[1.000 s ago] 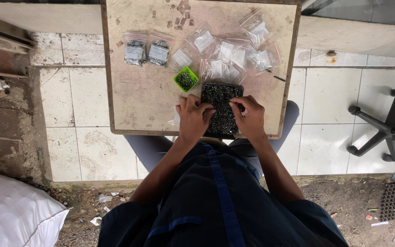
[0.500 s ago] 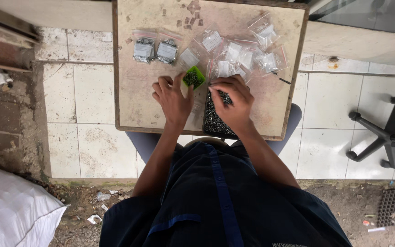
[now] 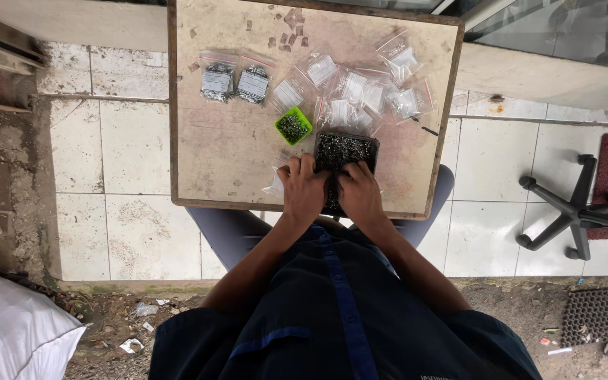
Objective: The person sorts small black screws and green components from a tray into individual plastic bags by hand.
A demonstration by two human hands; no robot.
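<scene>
A black tray full of small dark screws lies near the front edge of a worn wooden table. My left hand and my right hand rest side by side over the tray's near end, fingers curled down into the screws. A clear plastic bag pokes out just left of my left hand. A small green cup holding screws stands just beyond and left of the tray. What my fingertips hold is hidden.
Two filled screw bags lie at the table's back left. Several clear bags are heaped behind the tray. An office chair base stands on the tiles at right. A white sack lies at lower left.
Half a second ago my hands reached up to the green cup and the bags. Both have drawn back toward me and now sit over the near end of the black tray.
</scene>
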